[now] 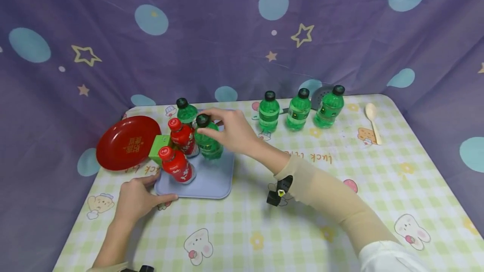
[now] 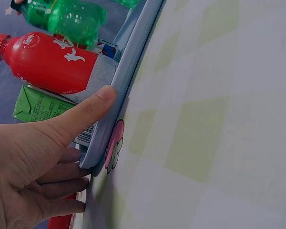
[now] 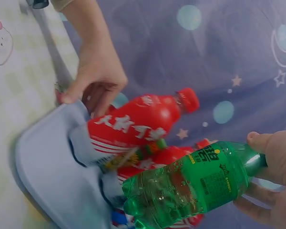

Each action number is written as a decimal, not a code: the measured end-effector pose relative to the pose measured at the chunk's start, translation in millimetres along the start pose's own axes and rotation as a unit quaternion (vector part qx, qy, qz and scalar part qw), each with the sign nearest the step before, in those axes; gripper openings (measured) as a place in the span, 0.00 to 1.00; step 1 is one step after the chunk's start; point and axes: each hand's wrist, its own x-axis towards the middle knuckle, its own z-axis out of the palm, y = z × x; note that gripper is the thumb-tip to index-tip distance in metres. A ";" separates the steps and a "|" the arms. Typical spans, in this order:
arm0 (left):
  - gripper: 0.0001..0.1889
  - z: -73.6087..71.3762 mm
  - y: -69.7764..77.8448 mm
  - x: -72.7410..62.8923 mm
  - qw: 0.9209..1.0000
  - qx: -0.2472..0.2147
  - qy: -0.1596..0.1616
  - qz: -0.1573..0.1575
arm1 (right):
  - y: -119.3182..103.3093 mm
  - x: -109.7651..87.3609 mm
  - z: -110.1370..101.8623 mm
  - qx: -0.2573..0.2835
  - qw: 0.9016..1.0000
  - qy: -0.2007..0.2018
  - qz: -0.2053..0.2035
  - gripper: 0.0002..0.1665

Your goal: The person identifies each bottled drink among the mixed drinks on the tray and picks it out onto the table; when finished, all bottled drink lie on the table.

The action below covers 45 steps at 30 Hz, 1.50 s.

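My right hand (image 1: 236,131) pinches a green soda bottle (image 1: 209,144) near its black cap, over the blue-grey tray (image 1: 211,184). Whether the bottle's base touches the tray, I cannot tell. At the tray's front left corner, my left hand (image 1: 136,198) holds the rim, thumb along the front edge and fingers around the left side. Two red bottles, a front one (image 1: 177,167) and a rear one (image 1: 184,137), stand on the tray. Beside them are a green carton (image 1: 159,148) and another green bottle (image 1: 187,112). In the left wrist view, the thumb (image 2: 93,107) presses on the rim.
A red plate (image 1: 121,142) lies left of the tray. Three more green bottles (image 1: 298,112) stand in a row at the back right, before a dark slotted utensil (image 1: 321,93). A pale spoon (image 1: 372,121) lies at far right. A purple curtain hangs behind the table.
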 end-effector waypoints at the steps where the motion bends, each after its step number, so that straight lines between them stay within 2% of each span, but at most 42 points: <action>1: 0.52 0.2 0.0 -0.3 1.000 0.001 0.001 0.000 | 0.3 -0.8 -4.3 -0.002 1.000 0.006 0.004 0.25; 3: 0.52 1.0 -0.1 -0.8 1.000 0.000 0.001 -0.002 | 1.3 -2.4 -14.0 0.000 1.000 0.012 0.014 0.25; 10: 0.53 0.1 0.7 0.0 1.000 -0.002 -0.003 -0.008 | 13.0 -14.7 -52.9 -0.009 0.998 0.056 -0.005 0.22; 18: 0.54 -3.7 1.7 -0.8 1.000 0.002 -0.023 -0.022 | 19.5 -43.4 -101.1 -0.049 0.995 0.089 0.024 0.23; 24: 0.54 -1.8 0.6 -0.5 1.000 0.000 -0.022 -0.013 | 30.2 -65.5 -131.9 -0.082 0.988 0.121 0.045 0.22; 35: 0.53 0.6 1.3 0.6 1.000 -0.003 -0.019 -0.024 | 44.7 -98.5 -174.3 -0.145 0.974 0.151 0.084 0.21; 45: 0.55 -0.7 -0.2 0.6 1.000 0.002 -0.019 -0.014 | 60.8 -128.6 -206.4 -0.181 0.961 0.179 0.110 0.22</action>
